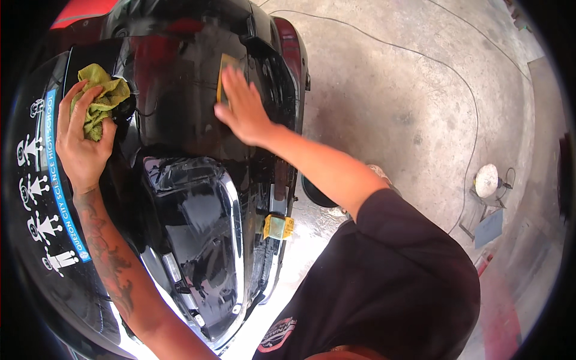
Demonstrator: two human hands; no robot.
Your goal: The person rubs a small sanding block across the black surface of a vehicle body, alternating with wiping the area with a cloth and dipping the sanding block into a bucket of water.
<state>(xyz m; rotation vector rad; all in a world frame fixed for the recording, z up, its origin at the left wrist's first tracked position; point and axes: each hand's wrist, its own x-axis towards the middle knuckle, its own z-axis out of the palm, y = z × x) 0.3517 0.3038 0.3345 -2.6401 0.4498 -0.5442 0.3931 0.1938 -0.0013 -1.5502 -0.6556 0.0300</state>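
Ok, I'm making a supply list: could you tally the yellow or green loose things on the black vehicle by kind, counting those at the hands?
Cloths: 1, the yellow-green cloth in the left hand
Yellow pieces: 1, the yellow piece partly hidden by the right hand
Yellow-and-green blocks: 1, the yellow-and-green block near the edge
Total: 3

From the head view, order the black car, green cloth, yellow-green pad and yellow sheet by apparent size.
1. black car
2. green cloth
Unsure: yellow-green pad, yellow sheet; the right hand hides part of the sheet.
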